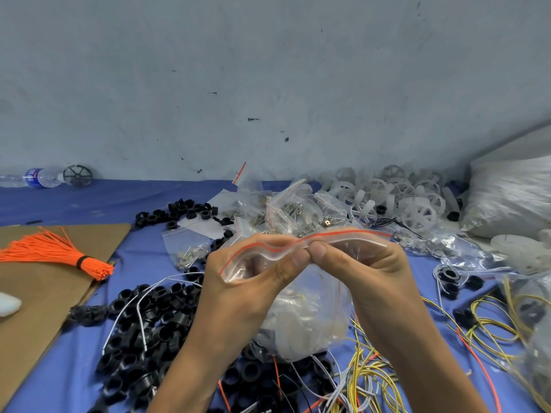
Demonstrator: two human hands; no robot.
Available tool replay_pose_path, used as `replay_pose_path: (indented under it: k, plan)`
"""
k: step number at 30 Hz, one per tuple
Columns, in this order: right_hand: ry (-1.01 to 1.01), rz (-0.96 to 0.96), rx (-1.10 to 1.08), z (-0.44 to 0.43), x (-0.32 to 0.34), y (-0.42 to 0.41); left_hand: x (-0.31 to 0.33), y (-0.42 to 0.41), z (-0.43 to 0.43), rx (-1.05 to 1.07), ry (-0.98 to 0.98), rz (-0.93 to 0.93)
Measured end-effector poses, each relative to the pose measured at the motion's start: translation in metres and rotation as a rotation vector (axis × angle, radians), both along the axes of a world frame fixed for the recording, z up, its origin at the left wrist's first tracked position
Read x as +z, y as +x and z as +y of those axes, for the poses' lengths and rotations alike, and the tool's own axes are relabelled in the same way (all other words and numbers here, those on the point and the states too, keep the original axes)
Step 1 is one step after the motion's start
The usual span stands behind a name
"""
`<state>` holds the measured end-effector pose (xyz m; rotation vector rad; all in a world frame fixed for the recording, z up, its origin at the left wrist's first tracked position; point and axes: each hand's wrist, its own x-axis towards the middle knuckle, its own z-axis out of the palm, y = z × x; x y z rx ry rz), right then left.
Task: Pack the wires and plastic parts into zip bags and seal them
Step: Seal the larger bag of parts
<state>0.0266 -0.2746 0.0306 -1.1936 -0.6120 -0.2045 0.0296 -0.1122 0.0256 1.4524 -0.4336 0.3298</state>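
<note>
We are at the sealing step: the zip bag (310, 317) sits in front of us at the middle of the view, its belly full of pale plastic parts and resting on the heap beneath, while its mouth is lifted between both hands. The left hand (247, 278) grips the nine o'clock end of the red-lined zip strip (354, 236), fingers curled behind it and the left thumb (293, 262) pressed on the front. The right hand (366, 266) pinches the strip just beside it, the right thumb (319, 250) nearly touching the other, with its fingers folded behind the three o'clock half. So both hands are clamped on the bag's top, close together at its middle. The strip bows and ripples, and we cannot tell how much of it is closed. We judge the next move to be a firm pinch run outward along the strip towards each end, keeping the two lips aligned so that no gap is left. Around the bag, black rings (155, 323) lie at eight o'clock, yellow wires (372, 377) at five o'clock, small filled bags (283, 210) at twelve o'clock and white wheels (417, 204) at one o'clock.
</note>
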Motion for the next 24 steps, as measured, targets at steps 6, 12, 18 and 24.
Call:
replay_pose_path:
  k: [6,12,18,24]
  plan:
    - [0.005,-0.019,-0.003,0.002,0.001,-0.001,0.002,-0.004,0.001,-0.02,0.011,-0.056]
    - [-0.089,0.012,-0.168,-0.001,-0.001,-0.001,0.003,-0.003,0.003,-0.061,-0.018,-0.071]
    - [-0.102,0.009,-0.226,-0.003,0.001,-0.002,0.0,0.001,0.013,0.05,0.019,-0.036]
    - [-0.039,0.046,-0.263,-0.007,-0.001,0.002,0.002,0.001,0.01,0.043,0.029,-0.051]
